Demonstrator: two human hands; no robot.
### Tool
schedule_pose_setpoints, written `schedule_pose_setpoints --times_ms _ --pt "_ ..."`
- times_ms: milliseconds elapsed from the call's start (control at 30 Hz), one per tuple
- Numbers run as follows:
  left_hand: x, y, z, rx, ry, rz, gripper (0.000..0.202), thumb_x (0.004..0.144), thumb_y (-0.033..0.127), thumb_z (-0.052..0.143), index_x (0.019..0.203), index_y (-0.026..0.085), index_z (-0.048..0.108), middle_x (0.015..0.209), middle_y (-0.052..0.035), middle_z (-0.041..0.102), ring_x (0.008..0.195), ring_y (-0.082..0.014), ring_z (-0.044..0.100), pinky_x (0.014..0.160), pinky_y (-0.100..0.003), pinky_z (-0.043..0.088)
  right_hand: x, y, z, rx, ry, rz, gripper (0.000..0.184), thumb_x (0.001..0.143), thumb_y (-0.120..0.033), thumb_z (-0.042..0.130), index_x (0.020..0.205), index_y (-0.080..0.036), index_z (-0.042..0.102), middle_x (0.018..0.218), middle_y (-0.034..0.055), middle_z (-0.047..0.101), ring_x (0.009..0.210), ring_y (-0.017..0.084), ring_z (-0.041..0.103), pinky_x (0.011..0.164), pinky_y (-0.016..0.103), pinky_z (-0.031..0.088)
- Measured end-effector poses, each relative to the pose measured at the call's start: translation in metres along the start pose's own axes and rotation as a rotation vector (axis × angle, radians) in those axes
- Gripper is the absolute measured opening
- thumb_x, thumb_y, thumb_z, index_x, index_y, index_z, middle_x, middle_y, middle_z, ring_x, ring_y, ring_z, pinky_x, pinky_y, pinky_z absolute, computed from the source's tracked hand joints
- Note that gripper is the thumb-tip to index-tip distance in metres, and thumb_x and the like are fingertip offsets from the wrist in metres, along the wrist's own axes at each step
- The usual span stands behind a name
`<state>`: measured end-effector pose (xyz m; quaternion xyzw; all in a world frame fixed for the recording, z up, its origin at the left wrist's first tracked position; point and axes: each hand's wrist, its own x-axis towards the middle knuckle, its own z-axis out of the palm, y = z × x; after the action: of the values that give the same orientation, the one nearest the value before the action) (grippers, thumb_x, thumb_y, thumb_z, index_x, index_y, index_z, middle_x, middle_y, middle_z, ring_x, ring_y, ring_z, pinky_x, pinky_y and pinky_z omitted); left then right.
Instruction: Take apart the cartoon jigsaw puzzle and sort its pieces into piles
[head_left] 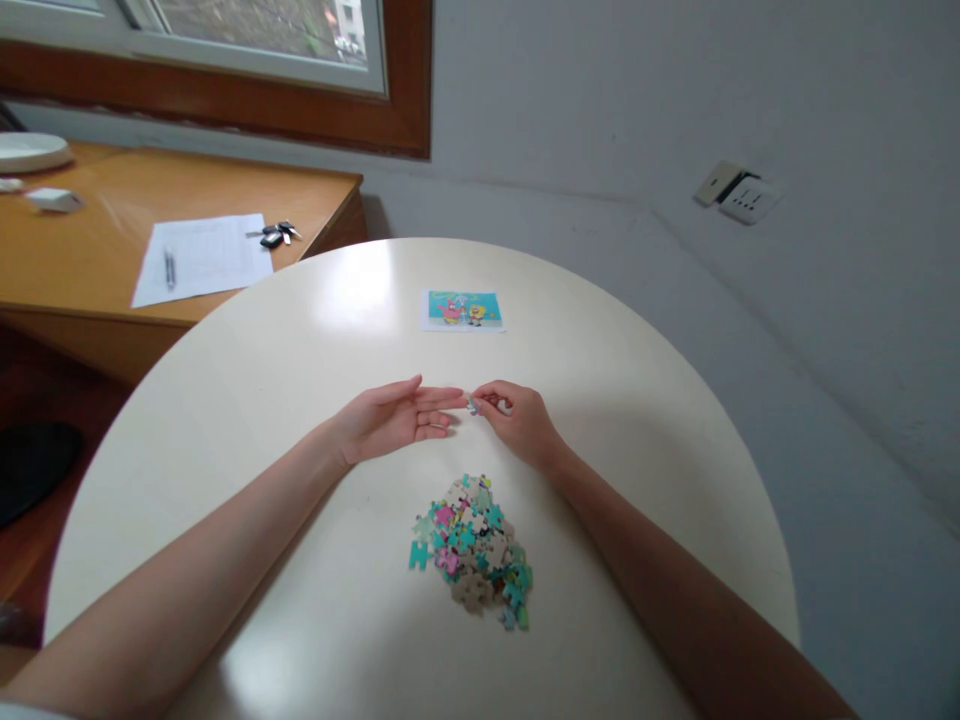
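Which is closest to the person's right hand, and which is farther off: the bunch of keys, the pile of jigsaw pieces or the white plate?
1. The pile of jigsaw pieces, on the round table, just on the near side of the right hand, which pinches a jigsaw piece.
2. The bunch of keys, up left on the wooden desk.
3. The white plate, at the desk's far left end.

Nothing legible, even on the paper sheet [201,258]
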<state>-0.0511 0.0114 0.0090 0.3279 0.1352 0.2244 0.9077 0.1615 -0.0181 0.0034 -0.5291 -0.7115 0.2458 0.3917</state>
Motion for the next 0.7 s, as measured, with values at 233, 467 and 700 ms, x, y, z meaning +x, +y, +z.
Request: schedule_pose_setpoints --times_ms 233,467,700 --pt "0.0000 0.0011 -0.0020 -0.043 -0.016 0.010 0.043 0.092 0.036 0.038 0.118 0.008 0.058 0.124 -0.0152 0.058 0.103 -0.0206 0.059 0.096 -0.034 0.037 0.0009 -0.0018 -0.0009 -0.078 -0.034 -0.023 0.011 0.075 -0.013 0.057 0.074 -0.018 0.066 0.070 0.0014 0.066 0.063 0.012 0.056 0.063 0.024 0.044" --pt "0.0003 0.0015 0.0005 -0.041 0.016 0.019 0.042 0.091 0.036 0.039 0.117 0.009 0.059 0.122 -0.0148 0.060 0.105 -0.0217 0.059 0.095 -0.035 0.038 0.0009 -0.0003 0.0002 -0.072 -0.020 -0.046 0.010 0.075 -0.012 0.057 0.074 -0.019 0.064 0.070 0.0010 0.063 0.062 0.012 0.054 0.063 0.026 0.044" --pt "0.0000 0.0021 0.0010 -0.061 0.004 0.024 0.042 0.091 0.036 0.039 0.117 0.008 0.058 0.119 -0.0164 0.062 0.098 -0.0203 0.062 0.094 -0.035 0.040 0.0004 0.0005 0.0014 -0.082 -0.006 -0.040 0.011 0.074 -0.009 0.058 0.073 -0.019 0.063 0.070 0.0008 0.060 0.063 0.013 0.054 0.065 0.026 0.044"
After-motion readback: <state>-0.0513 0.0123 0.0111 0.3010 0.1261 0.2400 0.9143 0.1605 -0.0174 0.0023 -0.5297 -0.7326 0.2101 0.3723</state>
